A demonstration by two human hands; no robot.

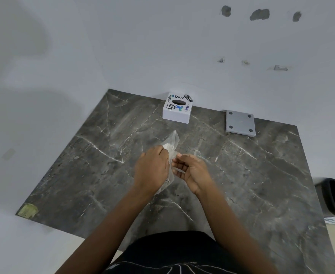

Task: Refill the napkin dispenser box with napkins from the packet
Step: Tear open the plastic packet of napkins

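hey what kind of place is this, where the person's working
Probably a plain indoor room, maybe an office corner: a marble-look table against bare white walls, with a stickered napkin box.

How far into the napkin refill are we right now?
Early. Done: the grey base plate lies apart from the white dispenser box, so the box looks opened. In hand: left hand grips the clear packet while right hand works at its edge. Left: pulling napkins out, loading the box, refitting the plate.
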